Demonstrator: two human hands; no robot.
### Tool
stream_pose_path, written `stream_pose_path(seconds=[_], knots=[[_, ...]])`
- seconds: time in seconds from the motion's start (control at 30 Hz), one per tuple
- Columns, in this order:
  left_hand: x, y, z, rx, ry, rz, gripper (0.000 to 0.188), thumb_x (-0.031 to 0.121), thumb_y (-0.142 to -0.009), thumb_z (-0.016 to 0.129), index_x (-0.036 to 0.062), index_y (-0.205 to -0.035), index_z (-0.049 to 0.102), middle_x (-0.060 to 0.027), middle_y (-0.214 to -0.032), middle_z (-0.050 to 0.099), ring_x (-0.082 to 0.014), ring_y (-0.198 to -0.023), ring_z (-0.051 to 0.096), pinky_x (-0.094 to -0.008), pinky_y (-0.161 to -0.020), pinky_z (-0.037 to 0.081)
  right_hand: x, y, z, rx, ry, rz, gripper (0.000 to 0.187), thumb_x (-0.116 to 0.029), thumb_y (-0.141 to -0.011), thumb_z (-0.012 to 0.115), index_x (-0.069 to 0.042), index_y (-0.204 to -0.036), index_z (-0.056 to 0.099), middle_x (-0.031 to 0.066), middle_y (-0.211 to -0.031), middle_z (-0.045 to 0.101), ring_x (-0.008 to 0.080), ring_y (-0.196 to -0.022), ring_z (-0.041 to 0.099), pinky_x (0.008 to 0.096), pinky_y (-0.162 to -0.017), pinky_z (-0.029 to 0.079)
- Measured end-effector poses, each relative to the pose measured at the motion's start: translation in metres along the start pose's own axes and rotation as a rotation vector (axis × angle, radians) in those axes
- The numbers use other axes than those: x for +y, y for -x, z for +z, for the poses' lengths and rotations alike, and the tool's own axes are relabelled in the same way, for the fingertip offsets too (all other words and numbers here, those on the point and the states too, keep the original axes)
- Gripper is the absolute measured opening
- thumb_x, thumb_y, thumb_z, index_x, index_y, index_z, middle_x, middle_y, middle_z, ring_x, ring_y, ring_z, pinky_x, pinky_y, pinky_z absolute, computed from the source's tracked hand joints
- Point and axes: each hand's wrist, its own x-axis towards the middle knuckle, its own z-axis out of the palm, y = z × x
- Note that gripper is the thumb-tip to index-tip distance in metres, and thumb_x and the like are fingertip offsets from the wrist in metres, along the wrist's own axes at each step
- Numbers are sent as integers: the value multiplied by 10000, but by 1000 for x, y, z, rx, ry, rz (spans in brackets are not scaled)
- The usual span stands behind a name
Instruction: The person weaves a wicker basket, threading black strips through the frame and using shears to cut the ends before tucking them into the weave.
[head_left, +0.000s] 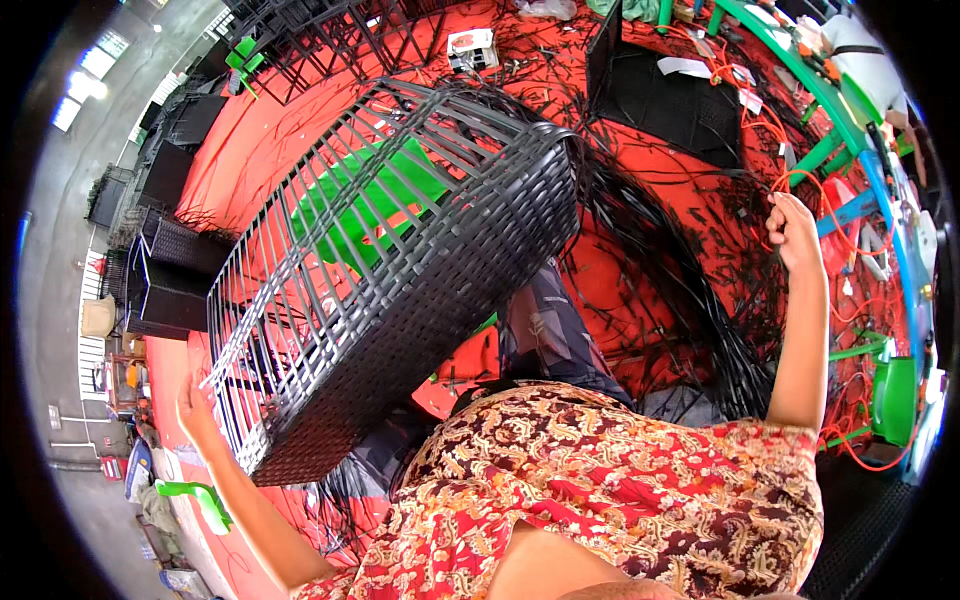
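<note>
A large black woven panel (430,300), half solid weave and half open bars, lies slanted across my lap and legs. At its lower left end is my left hand (196,410), fingers bent beside the bar ends; what they pinch is too small to make out. My right hand (793,228) is raised far out to the right, its fingers curled closed. A thin dark strand seems to run toward it, but I cannot tell whether it is held. A thick bundle of black plastic strips (690,290) trails from the panel's right end down beside me.
A green plastic seat (370,205) shows through the bars. Scraps of black strip litter the red floor covering (480,360). A black woven piece (670,100) stands ahead. Orange cord (850,225) loops near a green and blue frame (840,110) at right. Black frames (310,40) are stacked far back.
</note>
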Motion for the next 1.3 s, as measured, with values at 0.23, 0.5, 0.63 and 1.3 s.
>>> stream_pose_path(seconds=[0.23, 0.5, 0.63, 1.3], knots=[[206, 198, 199, -1580, 1045, -750, 438, 254, -897, 431, -56, -1206, 397, -266, -1174, 491, -351, -1059, 517, -444, -895, 432, -13, 191, 168, -918, 391, 155, 123, -27, -802, 585, -43, -922, 562, 56, -679, 566, 106, -528, 530, 265, -459, 438], [203, 248, 276, -1430, 1280, -816, 203, 151, -872, 533, 14, -1020, 506, 11, -631, 458, -130, -590, 495, -379, -713, 502, 102, 187, 93, -942, 1197, -549, 198, -250, -843, 525, -58, -808, 560, 145, -675, 556, 337, -630, 549, 380, -556, 446], [203, 241, 260, -1263, 1490, -692, 199, 183, -893, 507, 4, -967, 550, 35, -597, 407, -97, -560, 443, -329, -644, 465, 300, 186, -101, -1048, 1702, -204, 222, -259, -869, 443, -86, -858, 582, 162, -834, 597, 354, -757, 581, 443, -628, 462], [185, 226, 213, -1130, 1849, -576, 255, 226, -923, 462, -1, -1007, 540, -27, -644, 516, -158, -603, 520, -391, -721, 465, 249, 198, -211, -830, 1603, 357, 287, -244, -859, 476, -26, -1011, 585, 160, -985, 614, 298, -897, 592, 371, -788, 458]])
